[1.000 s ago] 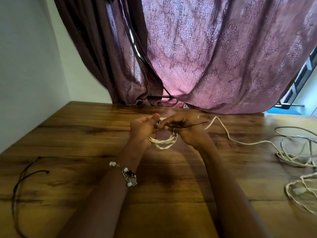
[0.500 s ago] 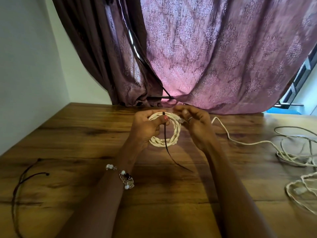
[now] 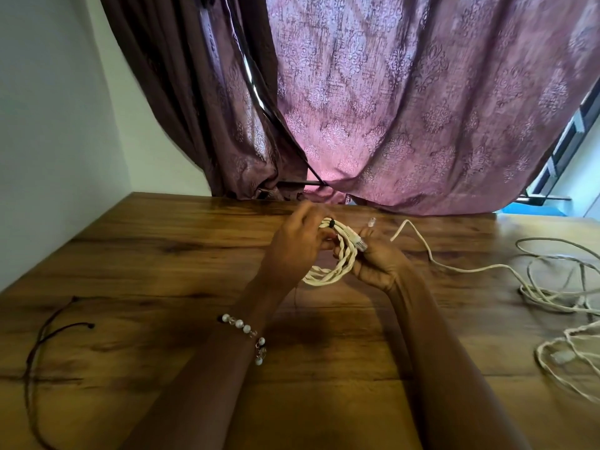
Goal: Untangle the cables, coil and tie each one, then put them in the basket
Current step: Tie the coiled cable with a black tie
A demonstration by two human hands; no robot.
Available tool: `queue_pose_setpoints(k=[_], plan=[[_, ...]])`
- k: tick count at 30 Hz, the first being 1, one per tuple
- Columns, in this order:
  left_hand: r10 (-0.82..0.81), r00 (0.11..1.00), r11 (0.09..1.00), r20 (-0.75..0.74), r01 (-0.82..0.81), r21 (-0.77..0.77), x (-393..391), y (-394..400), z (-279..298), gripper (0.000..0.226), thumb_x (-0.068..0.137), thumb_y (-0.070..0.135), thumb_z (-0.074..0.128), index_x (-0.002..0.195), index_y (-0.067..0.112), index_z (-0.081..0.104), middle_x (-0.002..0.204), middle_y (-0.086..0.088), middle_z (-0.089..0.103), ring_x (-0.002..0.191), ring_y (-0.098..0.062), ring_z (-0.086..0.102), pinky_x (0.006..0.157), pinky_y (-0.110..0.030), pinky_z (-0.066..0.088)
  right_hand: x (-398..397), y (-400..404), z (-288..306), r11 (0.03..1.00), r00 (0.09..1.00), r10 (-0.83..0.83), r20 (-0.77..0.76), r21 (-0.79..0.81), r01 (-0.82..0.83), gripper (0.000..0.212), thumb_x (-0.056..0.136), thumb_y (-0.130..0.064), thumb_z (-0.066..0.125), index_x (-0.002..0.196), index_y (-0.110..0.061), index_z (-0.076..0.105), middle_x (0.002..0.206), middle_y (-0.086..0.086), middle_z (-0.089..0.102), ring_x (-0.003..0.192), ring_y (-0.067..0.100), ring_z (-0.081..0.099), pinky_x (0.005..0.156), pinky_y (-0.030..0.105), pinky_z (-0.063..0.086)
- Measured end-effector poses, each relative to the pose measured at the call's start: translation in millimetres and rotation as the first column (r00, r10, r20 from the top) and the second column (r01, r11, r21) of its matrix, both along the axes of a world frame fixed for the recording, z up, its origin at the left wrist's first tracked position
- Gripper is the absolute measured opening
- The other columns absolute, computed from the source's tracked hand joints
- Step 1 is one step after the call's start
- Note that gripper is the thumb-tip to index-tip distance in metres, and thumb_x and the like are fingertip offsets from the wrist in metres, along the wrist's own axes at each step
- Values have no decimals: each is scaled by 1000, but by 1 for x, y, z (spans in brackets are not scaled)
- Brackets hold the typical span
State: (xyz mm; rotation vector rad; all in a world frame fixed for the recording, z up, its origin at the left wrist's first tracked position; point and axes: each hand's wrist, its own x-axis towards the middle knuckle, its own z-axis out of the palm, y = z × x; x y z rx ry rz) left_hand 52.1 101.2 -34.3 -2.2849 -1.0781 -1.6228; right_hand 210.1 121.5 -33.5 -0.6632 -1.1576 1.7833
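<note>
At frame centre, above the table (image 3: 162,254), both hands grasp a cream coil (image 3: 337,264): the left hand (image 3: 295,251) pinches its top, the right hand (image 3: 378,261) grips its right side. Loose cables (image 3: 552,287) lie at right.

I see a coiled, twisted cream cable (image 3: 337,259) held between my left hand (image 3: 297,246) and right hand (image 3: 378,258), above the wooden table (image 3: 162,271). Loose pale cables (image 3: 552,287) lie far right; thin dark cords (image 3: 48,332) far left; patterned curtain (image 3: 406,108) behind.
</note>
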Motion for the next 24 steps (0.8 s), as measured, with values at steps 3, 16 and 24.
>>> queue_pose_setpoints(k=[3, 16, 24], plan=[[-12, 1000, 1000, 23, 12, 7, 2, 3, -1, 28, 85, 20, 54, 99, 0, 66, 95, -14, 62, 79, -25, 63, 68, -31, 50, -3, 5, -4, 997, 998, -51, -32, -55, 49, 62, 36, -14, 93, 88, 4, 65, 67, 13, 66, 50, 16, 62, 46, 24, 52], [-106, 963, 920, 248, 190, -344, 3, 10, -8, 23, 73, 7, 78, 96, 8, 74, 90, -3, 74, 80, -7, 66, 76, -20, 50, -5, -1, 13, 780, 791, -608, 68, 236, 579, 28, 72, 12, 70, 97, -2, 68, 77, 9, 75, 74, 19, 72, 70, 30, 58], [-176, 976, 880, 130, 216, -423, 3, 10, -9, 36, 90, 31, 46, 86, 4, 69, 65, -1, 70, 60, -3, 62, 65, -18, 47, -17, -8, 20, 623, 684, -723, 97, 521, 584, 10, 79, 13, 64, 86, 6, 67, 72, 8, 69, 59, -3, 64, 52, 8, 44]])
